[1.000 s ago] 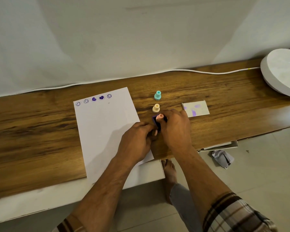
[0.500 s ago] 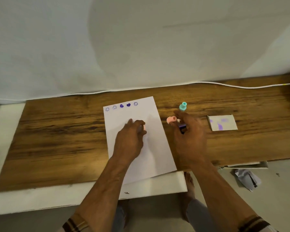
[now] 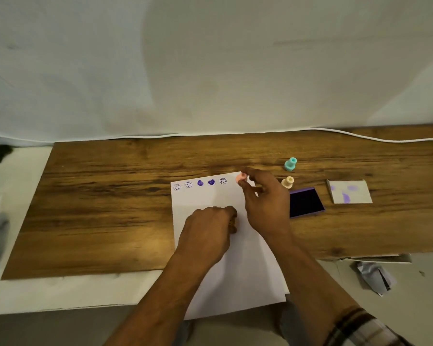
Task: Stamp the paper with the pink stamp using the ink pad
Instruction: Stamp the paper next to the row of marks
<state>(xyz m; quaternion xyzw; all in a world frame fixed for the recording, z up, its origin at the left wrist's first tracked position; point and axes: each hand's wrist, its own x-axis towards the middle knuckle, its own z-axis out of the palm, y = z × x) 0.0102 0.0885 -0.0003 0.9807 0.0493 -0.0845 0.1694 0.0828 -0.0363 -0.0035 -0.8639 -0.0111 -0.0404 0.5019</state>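
The small pink plastic stamp point(image 3: 241, 177) sits pinched at the fingertips of the right hand point(image 3: 266, 203), poised over the far right corner of the white sheet of paper point(image 3: 210, 201), just past the last mark in the row of five purple smiley and heart prints point(image 3: 200, 184). Motion blur makes it hard to tell whether its face already touches the sheet. The left hand point(image 3: 208, 233) lies loosely curled, knuckles down on the middle of the paper, grasping nothing and pinning the sheet.

To print cleanly, the stamp probably wants to come straight down, level, with one firm press and a vertical lift, while the left hand keeps the sheet from sliding.

Room is tight: the empty spot is close to both the top and right edges of the paper, so drifting right would likely put part of the print on the brown wooden tabletop point(image 3: 110, 208). The beige plastic stamp point(image 3: 288, 182) stands just beside the right hand, the open purple ink pad point(image 3: 306, 202) next to the wrist, the teal plastic stamp point(image 3: 290, 164) farther back. The near end of the paper overhangs the table edge.
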